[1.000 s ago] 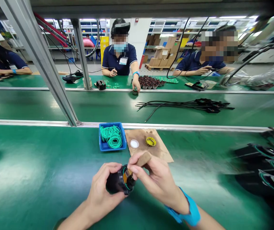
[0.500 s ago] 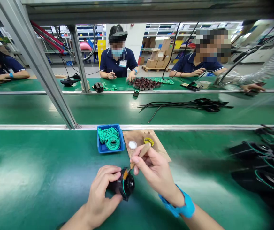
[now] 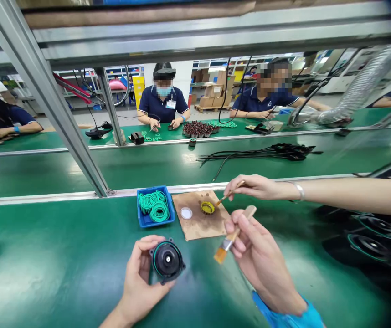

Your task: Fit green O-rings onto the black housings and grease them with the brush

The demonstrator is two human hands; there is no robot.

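My left hand (image 3: 141, 278) grips a round black motor housing (image 3: 168, 260) with a green rubber ring around its face, which is turned toward me. In my right hand (image 3: 255, 248) is a flat paintbrush (image 3: 228, 241) with a wooden handle. Its orange bristles point down to the left, apart from the housing. Beyond my hands lies a brown cardboard sheet (image 3: 195, 228) bearing a small yellow-coated cap (image 3: 208, 208) and a white disc (image 3: 186, 213). To its left is a blue bin (image 3: 155, 223) of green rubber rings (image 3: 157, 211).
Another person's hand (image 3: 250, 187) reaches in from the right, holding a thin brush (image 3: 231, 192) near the yellow cap. Several black housings (image 3: 369, 243) stand at the right. A metal post (image 3: 62, 109) rises at the left. Black cables (image 3: 267, 152) lie on the middle belt; co-workers sit beyond.
My right hand has drawn the brush off the housing toward the right. The housing has turned its face toward me. A co-worker's arm with a thin brush has come in from the right.
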